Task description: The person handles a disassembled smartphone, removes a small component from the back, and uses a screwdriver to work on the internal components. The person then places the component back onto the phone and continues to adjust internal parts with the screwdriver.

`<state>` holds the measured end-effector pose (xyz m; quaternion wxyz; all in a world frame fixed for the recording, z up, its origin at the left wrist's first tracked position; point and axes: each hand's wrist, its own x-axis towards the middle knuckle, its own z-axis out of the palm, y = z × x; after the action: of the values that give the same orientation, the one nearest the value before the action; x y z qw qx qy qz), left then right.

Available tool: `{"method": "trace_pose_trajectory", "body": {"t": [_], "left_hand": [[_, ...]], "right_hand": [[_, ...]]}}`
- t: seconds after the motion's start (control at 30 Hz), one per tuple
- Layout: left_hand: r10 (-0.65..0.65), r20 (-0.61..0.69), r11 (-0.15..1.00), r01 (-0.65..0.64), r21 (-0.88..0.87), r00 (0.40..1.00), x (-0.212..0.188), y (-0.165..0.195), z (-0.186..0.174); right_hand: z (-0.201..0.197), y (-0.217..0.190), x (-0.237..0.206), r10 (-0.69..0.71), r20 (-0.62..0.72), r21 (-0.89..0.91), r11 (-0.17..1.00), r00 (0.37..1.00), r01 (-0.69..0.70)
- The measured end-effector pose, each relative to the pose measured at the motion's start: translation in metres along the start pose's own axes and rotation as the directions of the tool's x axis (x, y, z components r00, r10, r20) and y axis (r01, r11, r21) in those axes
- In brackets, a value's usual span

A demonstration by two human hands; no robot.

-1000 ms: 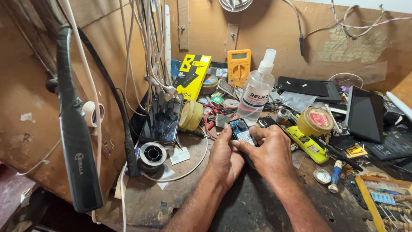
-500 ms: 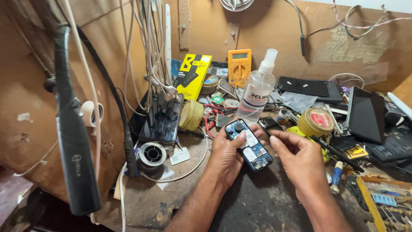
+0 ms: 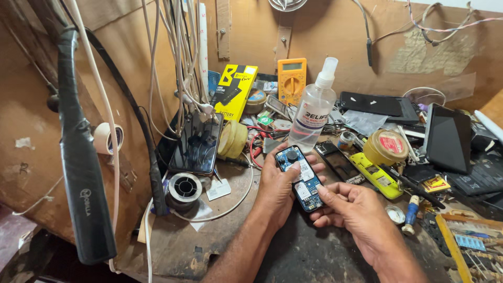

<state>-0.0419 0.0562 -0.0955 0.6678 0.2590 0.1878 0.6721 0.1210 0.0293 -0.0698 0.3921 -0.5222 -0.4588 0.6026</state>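
Thing in hand: an opened small phone (image 3: 299, 177) with its blue circuit board bared, just below the middle of the frame, held above the dark tabletop (image 3: 220, 241).
Left hand (image 3: 276, 188): wraps the phone from the left side and from beneath; its fingers are closed around the edges, thumb lying across the board's upper half.
Right hand (image 3: 356, 215): lower right of centre; its fingers curl loosely, with the tips touching the phone's lower end. I cannot tell whether they pinch it or only steady it.
Handling: it looks light, stiff and thin. The exposed board and its small parts seem fragile, so hold it by the plastic side edges, not by the board face.
Nearby: a clear spray bottle (image 3: 313, 112) stands just behind the phone. A yellow multimeter (image 3: 292, 79) leans on the back wall. A dark smartphone (image 3: 197, 144) is propped at centre left, with a solder wire spool (image 3: 184, 187) beneath it. A yellow tape roll (image 3: 386, 147) lies at the right.
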Motion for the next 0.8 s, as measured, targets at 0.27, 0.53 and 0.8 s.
{"method": "trace_pose_trajectory", "body": {"t": [0.27,0.53,0.8], "left_hand": [[0.012,-0.048,1.000,-0.012,0.014,0.999,-0.001,-0.001,0.003],[0.043,0.024,0.999,-0.042,-0.010,0.999,-0.002,0.000,-0.002],[-0.056,0.078,0.998,0.057,-0.013,0.995,-0.001,0.004,-0.007]], "right_hand": [[0.003,0.003,0.000,-0.016,-0.029,-0.053,0.999,0.999,0.014],[0.002,-0.005,-0.006,0.021,0.017,-0.046,0.999,1.000,-0.021],[0.011,-0.017,0.014,-0.264,-0.146,-0.140,0.959,0.953,0.245]]}}
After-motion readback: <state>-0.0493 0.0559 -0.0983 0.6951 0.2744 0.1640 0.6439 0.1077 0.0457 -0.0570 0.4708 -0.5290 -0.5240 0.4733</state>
